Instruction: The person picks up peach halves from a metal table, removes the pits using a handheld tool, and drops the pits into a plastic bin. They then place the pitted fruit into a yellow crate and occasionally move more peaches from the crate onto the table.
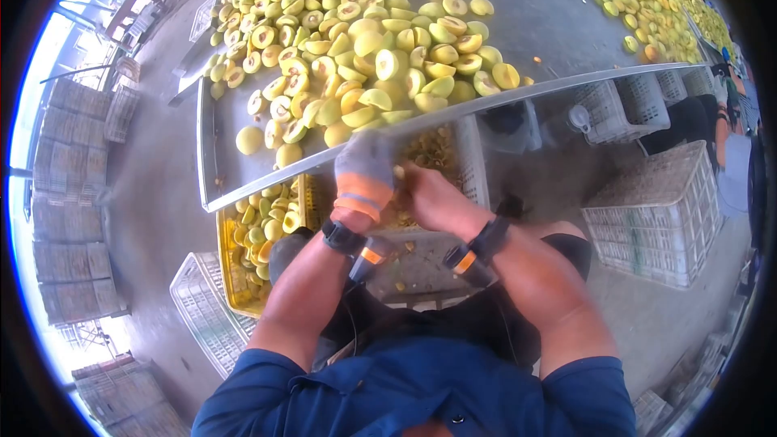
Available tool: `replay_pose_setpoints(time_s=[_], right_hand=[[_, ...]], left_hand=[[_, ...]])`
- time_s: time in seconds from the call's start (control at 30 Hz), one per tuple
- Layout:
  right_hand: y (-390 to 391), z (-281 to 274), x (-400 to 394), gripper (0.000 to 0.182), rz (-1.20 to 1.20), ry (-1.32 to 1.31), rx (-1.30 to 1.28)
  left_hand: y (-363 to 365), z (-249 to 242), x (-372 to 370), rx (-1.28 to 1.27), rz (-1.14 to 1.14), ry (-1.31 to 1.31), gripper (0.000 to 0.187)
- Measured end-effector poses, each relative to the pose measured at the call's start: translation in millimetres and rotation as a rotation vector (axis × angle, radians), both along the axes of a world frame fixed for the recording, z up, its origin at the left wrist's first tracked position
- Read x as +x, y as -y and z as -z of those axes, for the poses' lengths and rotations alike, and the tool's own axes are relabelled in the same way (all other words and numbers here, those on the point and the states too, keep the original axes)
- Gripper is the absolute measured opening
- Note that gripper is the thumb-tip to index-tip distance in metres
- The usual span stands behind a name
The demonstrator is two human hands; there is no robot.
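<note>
My left hand, in a grey and orange glove, is at the metal edge of the table, its fingers smeared by motion. Close beside it on the right is my bare right hand, with its fingers curled closed; what they hold is hidden. A small yellowish bit of fruit shows between the two hands. Just beyond them, a large heap of halved yellow-green stone fruit covers the metal table, many halves showing brown centres. Below the hands, a crate contains brownish scraps.
A yellow crate of fruit halves stands left of my knees, with a white crate beside it. More white crates are on the right, near another person's arm. Stacked crates line the far left.
</note>
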State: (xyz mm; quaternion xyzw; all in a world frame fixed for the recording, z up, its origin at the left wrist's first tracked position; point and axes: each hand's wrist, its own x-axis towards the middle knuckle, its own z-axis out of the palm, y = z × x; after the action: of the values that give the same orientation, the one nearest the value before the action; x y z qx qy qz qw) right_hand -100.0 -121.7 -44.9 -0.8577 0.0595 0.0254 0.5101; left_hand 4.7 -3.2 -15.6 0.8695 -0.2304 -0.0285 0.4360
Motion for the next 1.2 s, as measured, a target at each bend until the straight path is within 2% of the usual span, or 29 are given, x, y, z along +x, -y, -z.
replay_pose_setpoints(time_s=[0.07, 0.2, 0.27, 0.3, 0.4, 0.47, 0.57, 0.6, 0.63, 0.7, 0.73, 0.8, 0.87, 0.9, 0.97, 1.03, 1.1, 1.2], right_hand=[[1.2, -6.9, -0.9, 0.033, 0.012, -0.032, 0.030], [2.7, -1.7, -2.0, 0.033, -0.019, 0.006, 0.081], [-3.5, -0.7, -3.0, 0.032, 0.044, -0.086, 0.030], [-3.0, -2.4, -1.7, 0.032, 0.079, -0.128, 0.002], [11.0, -18.8, -3.3, 0.034, -0.200, 0.109, 0.237], [14.7, -40.4, -3.2, 0.033, -0.147, 0.056, 0.260], [5.4, -44.1, -6.4, 0.033, -0.020, -0.043, 0.204], [4.0, -44.1, -5.6, 0.033, 0.028, -0.074, 0.161], [1.5, -39.0, -5.0, 0.029, -0.012, -0.002, 0.242], [-5.7, -30.1, -2.9, 0.023, -0.096, 0.142, 0.409], [-5.1, -29.0, -5.9, 0.019, -0.095, -0.046, 0.596], [0.3, -47.4, -10.6, 0.014, -0.094, -0.433, 0.947], [-1.7, -51.8, -11.5, 0.012, -0.072, -0.432, 1.057], [-3.6, -53.2, -12.9, 0.012, -0.059, -0.431, 1.114], [-7.7, -57.6, -15.7, 0.012, -0.091, -0.388, 1.040], [-7.3, -57.3, -15.8, 0.011, -0.098, -0.355, 0.987], [-7.5, -52.0, -14.7, 0.010, -0.082, -0.331, 0.959], [-8.0, -58.4, -16.7, 0.012, -0.104, -0.318, 0.936]], left_hand=[[-3.3, 1.9, 2.4, -0.043, -0.012, -0.056, 0.021], [-4.7, -3.8, 0.2, 0.035, 0.084, 0.166, 0.025], [-3.8, -4.4, -1.7, 0.091, 0.135, 0.307, 0.023], [-1.2, -0.8, 1.1, 0.000, 0.137, 0.216, 0.020], [-3.7, 9.7, 6.7, -0.203, 0.159, -0.050, 0.015], [-0.9, 4.0, 11.0, -0.294, 0.157, -0.189, 0.016], [0.9, -4.4, 0.8, -0.291, 0.032, -0.120, 0.016], [1.8, 4.2, 3.6, -0.370, -0.026, -0.200, 0.016], [0.4, 20.7, 7.2, -0.446, -0.084, -0.283, 0.016], [-4.8, 23.3, 11.5, -0.390, -0.054, -0.092, 0.015], [-9.7, 23.7, 14.5, -0.256, 0.035, 0.177, 0.015], [-12.8, 11.8, 20.1, -0.089, 0.164, 0.537, 0.014], [-12.0, 2.4, 25.4, -0.027, 0.248, 0.718, 0.014], [-13.1, 2.4, 28.4, -0.077, 0.305, 0.668, 0.014], [-14.3, 2.3, 33.5, -0.177, 0.417, 0.567, 0.015], [-13.8, 7.9, 24.9, -0.284, 0.343, 0.162, 0.016], [-10.8, 1.2, 20.3, -0.320, 0.328, 0.017, 0.019], [-12.8, -12.4, 17.7, -0.265, 0.370, 0.188, 0.024]])
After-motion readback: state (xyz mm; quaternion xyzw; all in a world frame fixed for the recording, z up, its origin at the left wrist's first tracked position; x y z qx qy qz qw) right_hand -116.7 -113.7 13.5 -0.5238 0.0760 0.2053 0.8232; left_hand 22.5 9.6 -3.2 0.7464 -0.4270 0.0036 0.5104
